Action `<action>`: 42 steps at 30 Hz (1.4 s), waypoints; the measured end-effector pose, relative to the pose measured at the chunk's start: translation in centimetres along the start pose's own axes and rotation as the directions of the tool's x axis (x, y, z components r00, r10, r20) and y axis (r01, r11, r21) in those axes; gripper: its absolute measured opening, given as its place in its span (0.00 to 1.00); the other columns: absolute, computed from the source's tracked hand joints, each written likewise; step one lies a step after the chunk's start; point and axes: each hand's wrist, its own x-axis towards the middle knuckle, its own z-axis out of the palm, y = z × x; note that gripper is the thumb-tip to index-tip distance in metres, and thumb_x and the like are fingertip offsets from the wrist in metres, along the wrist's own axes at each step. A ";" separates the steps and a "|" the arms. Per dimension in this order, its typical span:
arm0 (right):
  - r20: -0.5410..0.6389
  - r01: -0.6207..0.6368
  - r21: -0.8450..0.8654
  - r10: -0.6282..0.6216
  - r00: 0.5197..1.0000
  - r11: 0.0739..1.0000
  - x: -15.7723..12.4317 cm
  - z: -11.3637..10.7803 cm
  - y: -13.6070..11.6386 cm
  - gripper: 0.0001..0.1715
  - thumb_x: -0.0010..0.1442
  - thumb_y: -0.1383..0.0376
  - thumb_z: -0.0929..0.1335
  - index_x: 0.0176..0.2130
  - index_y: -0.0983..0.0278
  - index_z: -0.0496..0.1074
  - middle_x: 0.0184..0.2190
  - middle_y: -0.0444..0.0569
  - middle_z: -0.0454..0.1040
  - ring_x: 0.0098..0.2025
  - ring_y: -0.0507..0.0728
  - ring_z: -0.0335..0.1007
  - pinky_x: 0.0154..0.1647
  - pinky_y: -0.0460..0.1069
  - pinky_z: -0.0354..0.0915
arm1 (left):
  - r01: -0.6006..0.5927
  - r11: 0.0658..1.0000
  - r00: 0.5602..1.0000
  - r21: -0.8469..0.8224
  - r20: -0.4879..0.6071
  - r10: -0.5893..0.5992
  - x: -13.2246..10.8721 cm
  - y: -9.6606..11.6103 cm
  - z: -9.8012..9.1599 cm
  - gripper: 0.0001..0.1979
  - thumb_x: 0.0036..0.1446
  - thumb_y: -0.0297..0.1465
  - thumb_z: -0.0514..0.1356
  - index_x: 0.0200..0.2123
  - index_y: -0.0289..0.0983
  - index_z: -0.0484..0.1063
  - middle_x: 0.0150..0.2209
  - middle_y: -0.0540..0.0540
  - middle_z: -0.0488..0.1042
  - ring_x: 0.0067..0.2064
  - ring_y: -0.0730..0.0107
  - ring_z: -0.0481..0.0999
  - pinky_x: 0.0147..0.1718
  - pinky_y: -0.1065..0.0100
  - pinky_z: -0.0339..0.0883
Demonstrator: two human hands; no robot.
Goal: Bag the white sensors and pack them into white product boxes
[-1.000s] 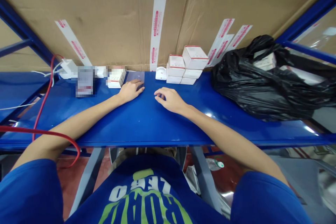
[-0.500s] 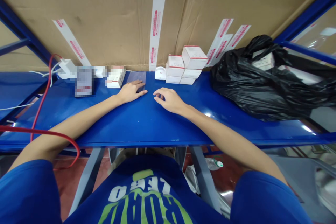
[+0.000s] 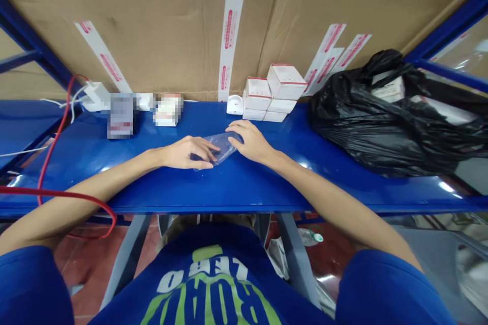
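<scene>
Your left hand [image 3: 186,154] and right hand [image 3: 249,142] grip a clear plastic bag [image 3: 223,147] between them on the blue metal shelf [image 3: 244,188], white cartons [image 3: 270,95] stacked at one o'clock.

Left hand [image 3: 186,153], right hand [image 3: 248,141] on clear plastic bag [image 3: 223,146], blue shelf [image 3: 244,188]

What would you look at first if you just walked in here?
A big, shiny black plastic bag sits at the right end of the bright blue metal shelf. Left of it stands a stack of white cardboard boxes with red edges. In the middle, the person's bare left hand and right hand both touch a clear, crumpled plastic sleeve.
</scene>
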 end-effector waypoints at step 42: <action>-0.354 -0.545 -0.474 0.418 0.837 0.691 7.0 -10.0 0.1 0.31 0.63 0.61 0.71 0.60 0.75 0.71 0.67 0.79 0.62 0.66 0.86 0.59 0.61 0.79 0.56 | 0.333 0.868 0.933 0.369 0.003 -0.359 -0.1 -2.0 2.1 0.38 0.74 0.54 0.38 0.77 0.38 0.43 0.78 0.40 0.39 0.78 0.52 0.38 0.75 0.49 0.37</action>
